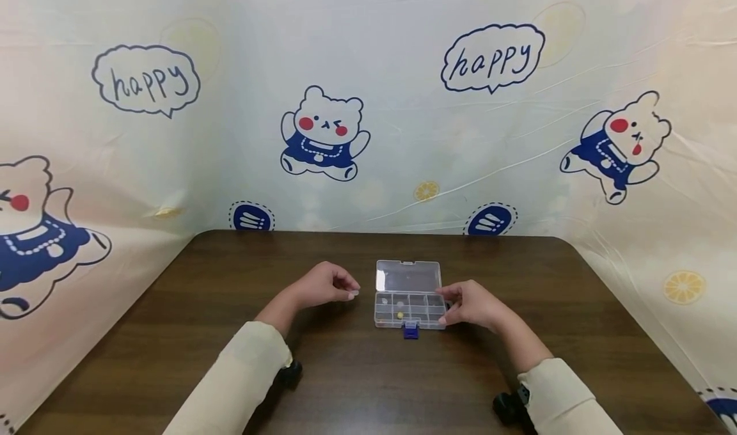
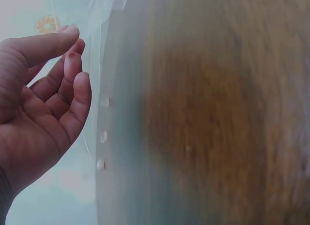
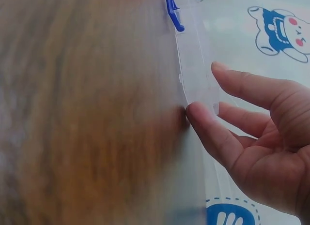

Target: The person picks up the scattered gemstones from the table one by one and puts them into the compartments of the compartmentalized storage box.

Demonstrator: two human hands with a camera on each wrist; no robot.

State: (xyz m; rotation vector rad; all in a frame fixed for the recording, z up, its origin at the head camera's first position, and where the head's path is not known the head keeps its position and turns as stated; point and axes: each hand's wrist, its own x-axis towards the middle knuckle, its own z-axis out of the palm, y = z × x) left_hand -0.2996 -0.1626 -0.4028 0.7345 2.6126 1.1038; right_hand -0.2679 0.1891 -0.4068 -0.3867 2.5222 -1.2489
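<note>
A clear compartment box (image 1: 426,318) lies on the table with its lid (image 1: 411,276) raised at the back and a blue latch (image 1: 411,332) at the front. Inside it are a yellow bead (image 1: 400,315) and a few small pale pieces in the left compartments. My right hand (image 1: 475,305) holds the box's right end, thumb at the front corner and fingers farther back; the right wrist view shows a fingertip against the corner. Left of the box, my left hand (image 1: 322,286) pinches a small whitish piece (image 1: 354,292) between thumb and fingers; its exact kind is too small to tell.
Several small clear pieces, one of them a bead-like piece (image 2: 103,136), lie along the table in the left wrist view. The dark wooden table (image 1: 368,384) reaches back to a printed cloth (image 1: 397,134). Dark wrist cameras sit beneath both sleeves.
</note>
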